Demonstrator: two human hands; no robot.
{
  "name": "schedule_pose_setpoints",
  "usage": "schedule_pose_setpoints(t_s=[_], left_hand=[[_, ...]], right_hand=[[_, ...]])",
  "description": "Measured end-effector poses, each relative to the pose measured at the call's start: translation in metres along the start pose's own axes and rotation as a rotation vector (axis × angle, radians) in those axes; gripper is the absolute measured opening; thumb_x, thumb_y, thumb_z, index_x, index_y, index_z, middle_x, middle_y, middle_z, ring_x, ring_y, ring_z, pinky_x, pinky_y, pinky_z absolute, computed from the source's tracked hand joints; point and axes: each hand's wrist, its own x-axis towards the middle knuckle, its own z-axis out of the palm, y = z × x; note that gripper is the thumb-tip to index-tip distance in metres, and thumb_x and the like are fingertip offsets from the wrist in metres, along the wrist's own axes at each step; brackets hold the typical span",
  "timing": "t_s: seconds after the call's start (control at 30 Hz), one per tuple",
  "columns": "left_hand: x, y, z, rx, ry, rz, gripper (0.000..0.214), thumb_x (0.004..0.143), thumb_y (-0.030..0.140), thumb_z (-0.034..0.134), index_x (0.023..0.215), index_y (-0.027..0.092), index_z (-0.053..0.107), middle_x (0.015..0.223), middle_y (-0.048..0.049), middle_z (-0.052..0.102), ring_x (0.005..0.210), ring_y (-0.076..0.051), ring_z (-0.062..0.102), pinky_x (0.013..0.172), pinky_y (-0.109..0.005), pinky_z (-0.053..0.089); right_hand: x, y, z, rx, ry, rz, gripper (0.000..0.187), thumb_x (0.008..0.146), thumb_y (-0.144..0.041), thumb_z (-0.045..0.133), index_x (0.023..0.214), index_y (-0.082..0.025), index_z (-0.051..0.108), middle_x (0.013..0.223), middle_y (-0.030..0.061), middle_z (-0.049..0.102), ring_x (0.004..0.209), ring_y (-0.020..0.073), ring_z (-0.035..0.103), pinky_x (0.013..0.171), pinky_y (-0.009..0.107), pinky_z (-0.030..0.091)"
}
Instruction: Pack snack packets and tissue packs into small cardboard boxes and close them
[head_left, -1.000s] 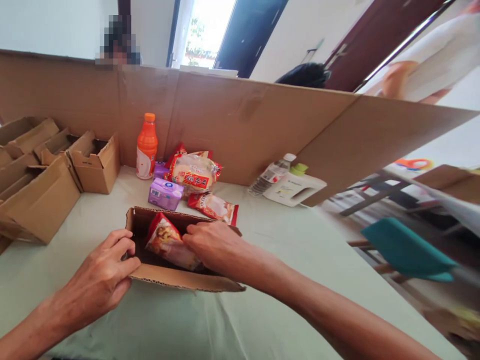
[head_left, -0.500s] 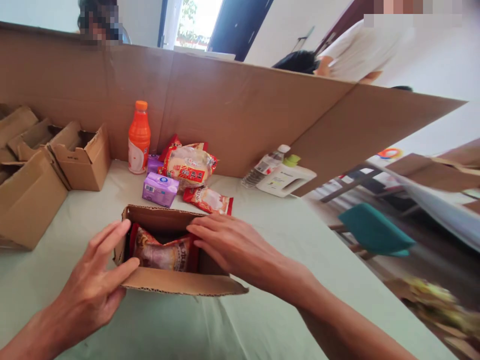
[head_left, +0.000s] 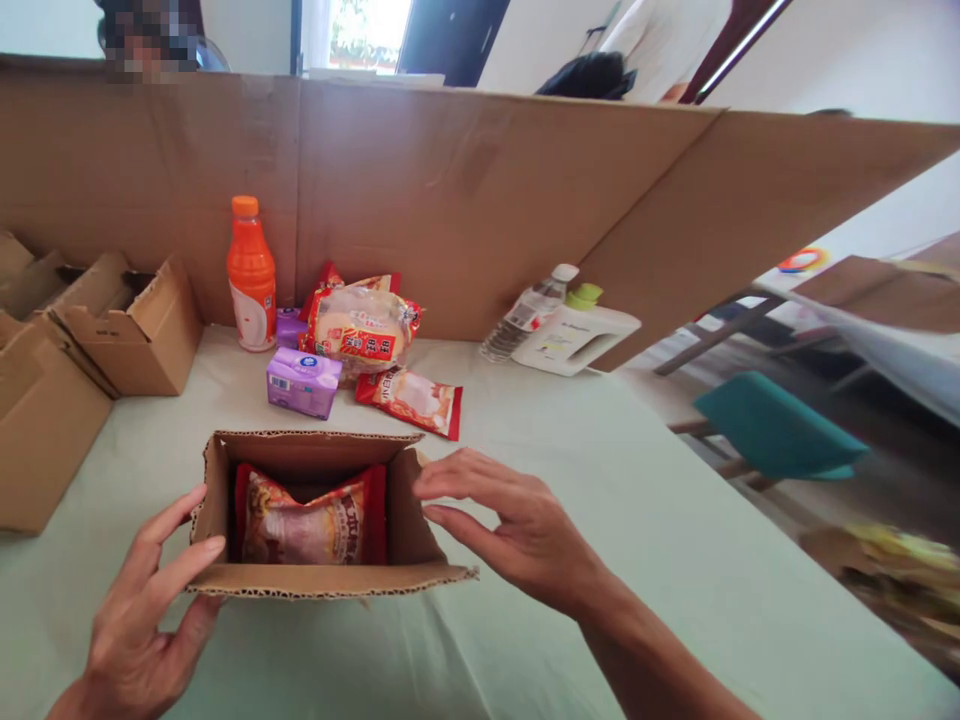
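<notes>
An open cardboard box (head_left: pixel 330 580) stands in front of me with a red snack packet (head_left: pixel 307 522) lying inside it. My left hand (head_left: pixel 154 605) is at the box's left end, fingers spread, fingertips resting against its edge and front corner. At the right end, my right hand (head_left: pixel 510 520) has its thumb and fingers apart; the fingertips are at the box's right wall, and I cannot tell whether they touch it. Behind the box lie a purple paper pack (head_left: pixel 304 383), a flat red-and-white packet (head_left: pixel 412 400) and a larger clear-and-red snack bag (head_left: pixel 362 328).
An orange bottle (head_left: pixel 252 275) stands behind, against a cardboard partition (head_left: pixel 420 190). A clear water bottle (head_left: pixel 529 312) leans beside a white jug (head_left: pixel 576 335) with a green cap. Several cardboard boxes (head_left: pixel 142 330) are at left. A teal chair (head_left: pixel 780 425) is beyond the table's right edge.
My right hand has drawn back from inside the box to its right end. My left thumb has moved off the packet to the box's edge. The camera view has shifted.
</notes>
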Motion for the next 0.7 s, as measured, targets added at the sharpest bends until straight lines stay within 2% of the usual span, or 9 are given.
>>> schedule_pose_setpoints(t_s=[0.1,0.17,0.23,0.3,0.37,0.47,0.6,0.63,0.7], left_hand=[[-0.005,-0.001,0.003,0.002,0.022,-0.011,0.044,0.089,-0.003,0.051,0.125,0.021,0.056,0.157,-0.0132,0.041,0.140,-0.027,0.049,0.106,-0.041,0.051],[-0.007,-0.002,0.006,-0.009,0.057,0.011,0.039,0.089,-0.001,0.051,0.121,0.020,0.058,0.156,-0.0144,0.042,0.139,-0.028,0.049,0.104,-0.040,0.052],[-0.005,-0.003,0.008,-0.025,0.065,0.041,0.033,0.089,0.000,0.051,0.116,0.017,0.059,0.155,-0.0162,0.044,0.138,-0.029,0.050,0.104,-0.040,0.052],[-0.001,-0.004,0.007,-0.066,0.013,0.085,0.029,0.090,0.002,0.049,0.113,0.017,0.058,0.146,-0.0162,0.054,0.136,-0.029,0.052,0.106,-0.043,0.050],[0.005,-0.005,0.005,-0.109,-0.065,0.138,0.026,0.092,0.005,0.047,0.112,0.018,0.057,0.132,-0.0141,0.065,0.134,-0.028,0.054,0.109,-0.048,0.048],[0.010,-0.007,0.000,-0.122,-0.135,0.133,0.025,0.092,0.007,0.048,0.112,0.020,0.056,0.121,-0.0100,0.071,0.131,-0.024,0.057,0.113,-0.047,0.045],[0.011,-0.008,0.002,-0.082,-0.100,0.052,0.027,0.093,0.008,0.051,0.116,0.021,0.059,0.116,-0.0038,0.073,0.125,-0.017,0.061,0.115,-0.034,0.043],[0.011,-0.007,0.004,-0.065,-0.081,0.034,0.026,0.094,0.011,0.051,0.117,0.022,0.059,0.116,-0.0030,0.072,0.124,-0.016,0.061,0.114,-0.031,0.043],[0.011,-0.007,0.010,-0.020,-0.029,-0.007,0.024,0.096,0.017,0.052,0.118,0.022,0.060,0.115,-0.0022,0.071,0.120,-0.014,0.062,0.110,-0.026,0.046]], right_hand=[[0.009,-0.003,-0.005,0.042,-0.107,-0.050,0.019,0.096,-0.014,0.058,0.105,-0.022,0.072,0.097,0.0057,0.078,0.092,0.0175,0.074,0.080,0.027,0.061],[0.019,-0.007,-0.004,-0.111,-0.182,-0.051,0.024,0.098,-0.014,0.053,0.111,-0.021,0.072,0.109,0.0085,0.077,0.100,0.0203,0.074,0.085,0.031,0.061],[0.033,-0.011,0.002,-0.316,-0.269,-0.031,0.027,0.098,-0.014,0.050,0.112,-0.018,0.072,0.115,0.0117,0.075,0.099,0.0243,0.074,0.082,0.035,0.062],[0.049,-0.012,0.010,-0.471,-0.367,0.026,0.026,0.097,-0.014,0.050,0.110,-0.016,0.072,0.113,0.0136,0.075,0.093,0.0273,0.075,0.073,0.038,0.062],[0.063,-0.007,0.015,-0.516,-0.430,0.078,0.027,0.097,-0.015,0.050,0.112,-0.016,0.071,0.111,0.0135,0.076,0.091,0.0279,0.075,0.071,0.038,0.061],[0.072,0.006,0.012,-0.342,-0.349,0.059,0.029,0.098,-0.016,0.049,0.116,-0.019,0.071,0.114,0.0101,0.076,0.100,0.0245,0.074,0.084,0.036,0.059],[0.058,0.020,0.003,-0.006,-0.125,0.040,0.026,0.099,-0.019,0.048,0.113,-0.020,0.071,0.108,0.0065,0.077,0.102,0.0187,0.072,0.090,0.033,0.058],[0.052,0.022,0.003,0.067,-0.113,0.042,0.026,0.100,-0.020,0.048,0.111,-0.020,0.071,0.107,0.0065,0.077,0.104,0.0182,0.071,0.091,0.033,0.058],[0.040,0.024,0.006,0.225,-0.170,0.043,0.024,0.101,-0.025,0.049,0.109,-0.021,0.072,0.110,0.0070,0.076,0.111,0.0184,0.068,0.095,0.034,0.057]])
